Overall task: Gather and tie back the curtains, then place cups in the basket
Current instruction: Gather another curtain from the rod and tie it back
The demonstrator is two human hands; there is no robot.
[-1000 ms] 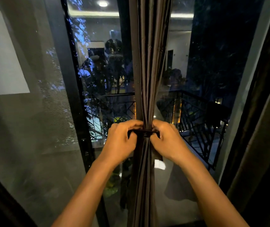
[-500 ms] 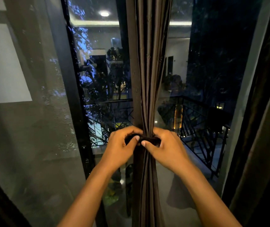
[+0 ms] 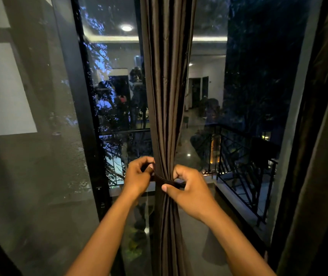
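Observation:
A dark brown curtain [image 3: 167,86] hangs gathered into a narrow bundle in front of the window, at the centre of the head view. A dark tieback strap [image 3: 164,179] is wrapped round the bundle at waist height. My left hand [image 3: 138,177] grips the strap's end on the left side of the bundle. My right hand [image 3: 189,189] pinches the other end on the right, its thumb pressed on the strap at the front. No cups and no basket are in view.
A black window frame post [image 3: 87,116] stands left of the curtain, with a mesh screen [image 3: 29,156] beyond it. Another dark curtain [image 3: 322,156] hangs along the right edge. Outside the glass is a balcony railing [image 3: 244,166].
Both hands have shifted apart on the strap: the left has moved to the bundle's left side, the right has slid lower and to the right. The camera has tilted down slightly.

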